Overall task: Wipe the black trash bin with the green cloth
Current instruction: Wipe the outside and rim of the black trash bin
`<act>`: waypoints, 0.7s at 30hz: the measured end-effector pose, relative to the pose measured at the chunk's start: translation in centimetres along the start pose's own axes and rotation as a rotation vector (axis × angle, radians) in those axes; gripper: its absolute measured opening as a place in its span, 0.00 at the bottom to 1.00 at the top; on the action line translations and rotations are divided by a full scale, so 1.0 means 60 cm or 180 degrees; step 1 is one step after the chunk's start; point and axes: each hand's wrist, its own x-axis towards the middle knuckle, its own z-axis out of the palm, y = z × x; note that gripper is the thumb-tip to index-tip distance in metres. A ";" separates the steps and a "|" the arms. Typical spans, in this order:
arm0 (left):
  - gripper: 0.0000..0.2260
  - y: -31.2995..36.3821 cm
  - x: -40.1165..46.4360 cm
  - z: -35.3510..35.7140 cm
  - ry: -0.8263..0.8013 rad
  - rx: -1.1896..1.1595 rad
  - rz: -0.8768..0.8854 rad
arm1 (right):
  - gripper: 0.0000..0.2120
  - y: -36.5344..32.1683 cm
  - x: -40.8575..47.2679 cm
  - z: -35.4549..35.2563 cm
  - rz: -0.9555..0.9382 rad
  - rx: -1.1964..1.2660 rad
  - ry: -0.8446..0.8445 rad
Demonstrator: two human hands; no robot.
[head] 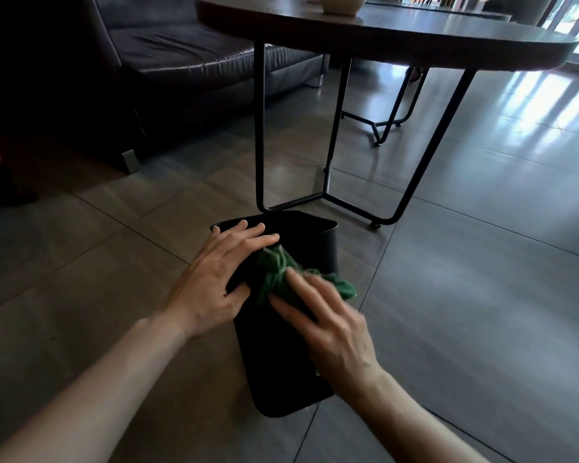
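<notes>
The black trash bin (281, 365) lies on its side on the tiled floor, with its open mouth toward the table legs. A crumpled green cloth (283, 272) sits on the bin's upper side. My left hand (214, 279) rests flat on the bin near the rim, fingers straight, thumb against the bin's left edge. My right hand (328, 322) presses on the cloth with extended fingers and covers part of it.
A round dark table (398, 35) on thin black metal legs (261, 128) stands just beyond the bin. A dark leather sofa (168, 51) is at the back left. A pale vase (340, 3) sits on the table. Bare floor tiles spread to the right.
</notes>
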 end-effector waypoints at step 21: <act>0.28 0.000 -0.010 0.000 -0.0124 0.0003 0.0053 | 0.27 0.134 -0.006 -0.107 0.1893 0.0957 0.0869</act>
